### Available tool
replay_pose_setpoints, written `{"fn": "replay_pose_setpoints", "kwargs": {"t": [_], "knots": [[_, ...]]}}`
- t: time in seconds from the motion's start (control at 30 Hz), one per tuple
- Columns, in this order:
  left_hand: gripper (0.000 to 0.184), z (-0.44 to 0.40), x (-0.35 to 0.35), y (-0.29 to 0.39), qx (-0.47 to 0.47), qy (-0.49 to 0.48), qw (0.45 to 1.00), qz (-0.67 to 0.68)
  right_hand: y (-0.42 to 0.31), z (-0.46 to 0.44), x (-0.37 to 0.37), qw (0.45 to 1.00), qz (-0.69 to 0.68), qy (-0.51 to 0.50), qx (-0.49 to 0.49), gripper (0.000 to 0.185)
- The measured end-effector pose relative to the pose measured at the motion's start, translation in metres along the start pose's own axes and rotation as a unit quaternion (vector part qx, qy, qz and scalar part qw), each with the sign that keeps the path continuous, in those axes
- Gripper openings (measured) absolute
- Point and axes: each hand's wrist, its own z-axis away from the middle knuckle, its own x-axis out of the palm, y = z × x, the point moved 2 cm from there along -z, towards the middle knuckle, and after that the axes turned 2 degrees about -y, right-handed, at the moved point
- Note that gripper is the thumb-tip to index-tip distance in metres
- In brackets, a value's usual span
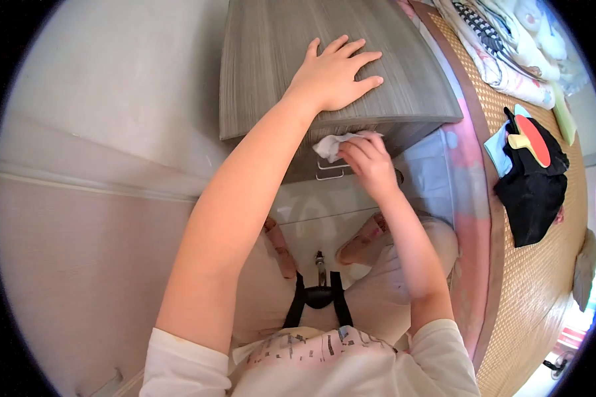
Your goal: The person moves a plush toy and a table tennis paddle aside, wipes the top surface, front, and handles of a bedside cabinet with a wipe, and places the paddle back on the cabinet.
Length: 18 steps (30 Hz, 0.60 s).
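My left hand (331,74) lies flat with fingers spread on the top of a grey wood-grain cabinet (265,79). In front of the cabinet, my right hand (369,162) grips a crumpled white tissue (329,147) between thumb and fingers. The tissue is up against the drawer front, just under the overhanging top edge. Below it shows a pale metal drawer handle (330,176), with part of another handle above it. My right hand hides some of the drawer front.
To the right is a bed with a woven mat (523,284). On it lie a red table tennis paddle (533,141), black clothing (533,198) and folded bedding (510,73). A pale wall (99,99) stands at the left. My feet are on the floor below the cabinet.
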Motion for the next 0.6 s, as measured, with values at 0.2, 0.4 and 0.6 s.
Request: {"fn": "replay_pose_setpoints", "kwargs": {"t": [0.2, 0.4, 0.6], "knots": [[0.056, 0.001, 0.0, 0.002, 0.007, 0.002, 1.0, -0.025, 0.014, 0.007, -0.021, 1.0, 0.004, -0.02, 0.005, 0.024], [0.063, 0.058, -0.017, 0.024, 0.036, 0.02, 0.998, -0.047, 0.029, 0.036, -0.022, 0.986, 0.028, 0.114, 0.117, 0.022], [0.053, 0.214, -0.007, 0.042, -0.068, 0.06, 0.984, 0.152, 0.049, 0.055, 0.011, 0.743, -0.449, 0.268, 0.419, 0.015]]}}
